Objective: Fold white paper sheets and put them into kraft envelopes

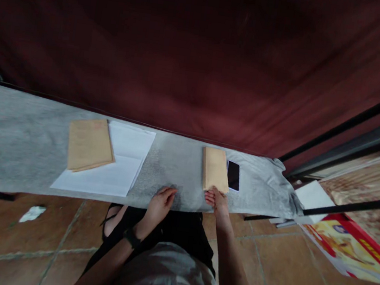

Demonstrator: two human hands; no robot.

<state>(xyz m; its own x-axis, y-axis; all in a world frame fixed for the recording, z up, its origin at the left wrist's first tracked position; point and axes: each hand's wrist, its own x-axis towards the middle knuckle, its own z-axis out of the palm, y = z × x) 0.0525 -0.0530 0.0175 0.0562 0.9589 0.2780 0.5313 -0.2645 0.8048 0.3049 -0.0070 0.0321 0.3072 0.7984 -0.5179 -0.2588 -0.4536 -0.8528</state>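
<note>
My right hand (216,199) touches the near end of a stack of brown envelopes (214,168) on the grey cloth-covered table (18,143); its fingers curl at the stack's edge. My left hand (161,202), with a dark band on the wrist, rests on the cloth near the table's front edge, fingers bent and nothing seen in them. A black phone (233,175) lies just right of the stack.
Further left lie a second pile of brown envelopes (89,144) and white paper sheets (117,165). A dark red curtain (201,55) hangs behind the table. On the tiled floor are a scrap of white paper (32,214) and, at right, a red and yellow poster (351,248).
</note>
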